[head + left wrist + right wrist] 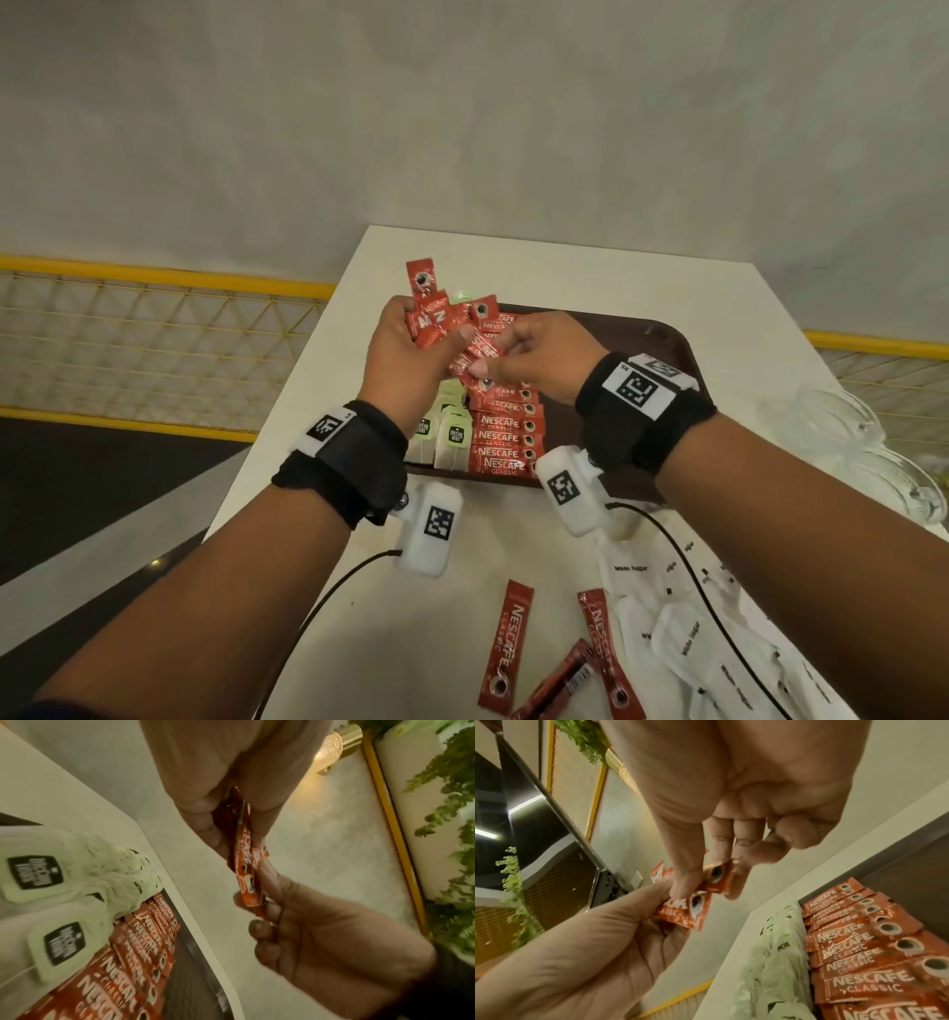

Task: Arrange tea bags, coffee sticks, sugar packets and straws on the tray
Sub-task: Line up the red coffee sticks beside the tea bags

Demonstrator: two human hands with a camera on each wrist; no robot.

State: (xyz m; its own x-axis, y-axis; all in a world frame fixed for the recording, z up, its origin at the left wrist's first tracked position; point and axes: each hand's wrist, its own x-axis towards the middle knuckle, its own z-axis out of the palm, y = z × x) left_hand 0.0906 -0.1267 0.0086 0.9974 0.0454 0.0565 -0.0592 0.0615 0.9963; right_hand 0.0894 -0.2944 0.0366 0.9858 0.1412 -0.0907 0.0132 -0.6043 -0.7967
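Head view: tray (662, 336) with tea bags (452, 437), coffee sticks (506, 437).

Red coffee sticks (506, 437) with white lettering, pale green tea bags (452, 437) with black labels, brown tray (662, 344).

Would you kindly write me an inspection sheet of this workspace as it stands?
Surface: white table, brown tray on it.
Job's things: tea bags and coffee sticks in rows on tray; loose coffee sticks and sugar packets near table edge; straws not seen.
Clutter: glassware at right.
Grips: left hand holds bundle of sticks; right hand pinches one stick.
Cables: black wrist leads across table.
Surroundings: yellow railing, grey wall.
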